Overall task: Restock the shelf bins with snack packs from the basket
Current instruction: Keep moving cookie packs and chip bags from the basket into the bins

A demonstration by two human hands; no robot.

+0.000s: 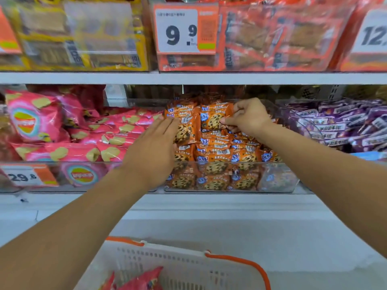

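Head view shows the right hand [248,117] pinching an orange cookie pack [213,119] over the clear bin [278,176], the left hand [155,147] flat on packs beside it, the basket [188,266] below.

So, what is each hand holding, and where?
Right hand pinches an orange cookie pack by its right edge. Left hand holds nothing.

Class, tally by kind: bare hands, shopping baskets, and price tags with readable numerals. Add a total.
Bare hands: 2, left hand and right hand, which pinches an orange cookie pack
White plastic basket with orange handle: 1
White-and-orange price tags with readable numerals: 3
Total: 6
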